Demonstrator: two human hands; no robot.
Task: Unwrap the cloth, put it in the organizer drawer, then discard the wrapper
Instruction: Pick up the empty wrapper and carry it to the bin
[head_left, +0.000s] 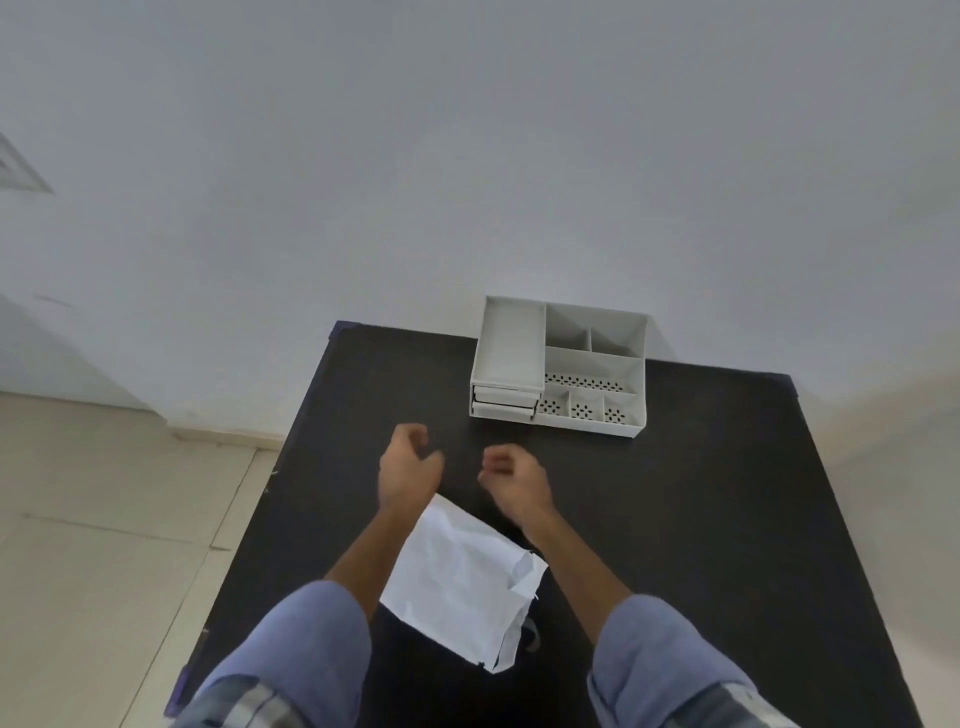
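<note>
Hands: left hand (410, 465) and right hand (511, 475) loosely curled, holding nothing, above the table (727, 519).
Wrapper (460, 582): flat between forearms, torn end nearest; cloth unseen, likely inside.
Organizer (561, 366): far edge, drawers (504, 402) facing, within reach.

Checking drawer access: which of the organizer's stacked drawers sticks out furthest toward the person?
The bottom drawer of the white organizer: its front protrudes beyond the two drawers stacked above it.

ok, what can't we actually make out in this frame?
Head view only:
- Cloth: none visible; whether it sits inside the white wrapper cannot be told, the paper hides it.
- Wrapper's near-left edge: covered by the left forearm.
- Organizer drawers: fronts too small to show whether they are open or what they hold.
- Left hand and right hand: fingers curled, palms hidden; anything pinched is unclear.
</note>
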